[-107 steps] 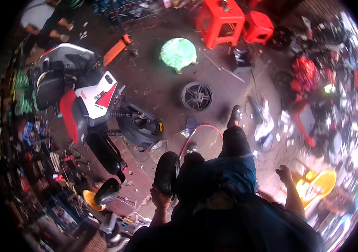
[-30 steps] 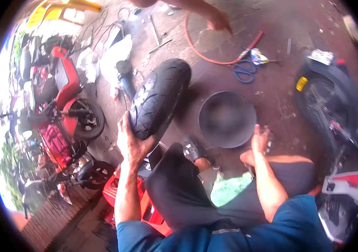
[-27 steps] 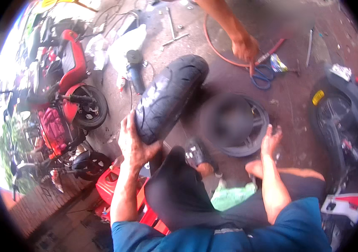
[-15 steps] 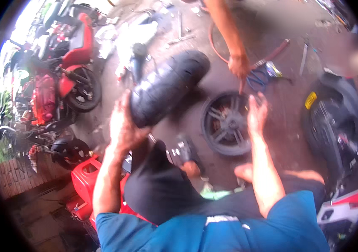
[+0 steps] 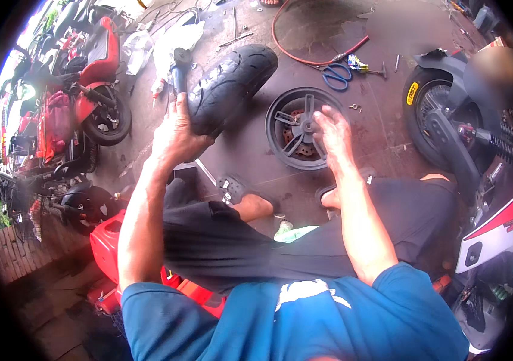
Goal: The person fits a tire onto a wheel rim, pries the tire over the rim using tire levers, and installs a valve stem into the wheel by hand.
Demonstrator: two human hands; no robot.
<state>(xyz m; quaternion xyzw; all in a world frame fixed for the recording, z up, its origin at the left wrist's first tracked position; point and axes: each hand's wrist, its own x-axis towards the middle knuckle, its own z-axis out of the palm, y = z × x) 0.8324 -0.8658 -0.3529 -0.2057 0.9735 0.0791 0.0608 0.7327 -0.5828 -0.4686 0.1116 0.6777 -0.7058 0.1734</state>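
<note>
Gone from above the wheel is another person's pointing arm. Left hand grips the tire, left of the wheel; right hand, well apart, spreads over the wheel's right side, contact unclear. Beyond the wheel lie blue scissors and a red hose; shoes occupy its near side; a scooter stands right.

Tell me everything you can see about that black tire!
The tire is black and looks like rubber, its rounded tread cut with slanting grooves. It's seen mostly tread-on, slanting toward the picture's upper right. The left hand holds its near end. It's left of the grey spoked wheel. Whether it touches the floor is hard to tell.
</note>
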